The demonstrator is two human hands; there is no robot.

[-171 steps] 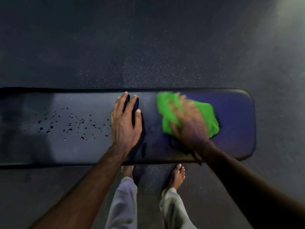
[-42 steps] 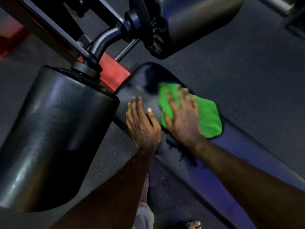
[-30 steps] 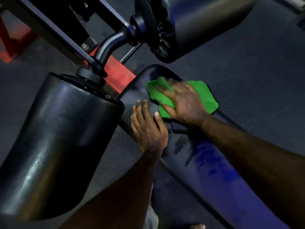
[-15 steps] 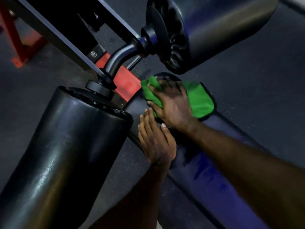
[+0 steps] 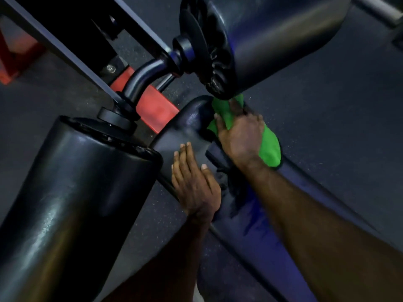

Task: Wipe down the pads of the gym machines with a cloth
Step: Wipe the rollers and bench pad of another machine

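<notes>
A long black bench pad (image 5: 185,129) runs from the centre down to the lower right, its surface streaked wet. My right hand (image 5: 241,136) presses a green cloth (image 5: 269,147) flat on the pad's far end, fingers spread over it; the cloth's top corner slips under the upper roller. My left hand (image 5: 193,184) lies flat on the pad's near edge, fingers together, holding nothing.
A large black roller pad (image 5: 72,203) fills the lower left, close to my left hand. A second roller pad (image 5: 268,38) hangs over the bench end at top. A curved black bar (image 5: 146,77) joins them above a red frame piece (image 5: 152,105). Dark speckled floor lies around.
My right hand has slid the green cloth further toward the bench's end, now partly under the upper roller. My left hand stays flat on the pad edge. The view has moved closer.
</notes>
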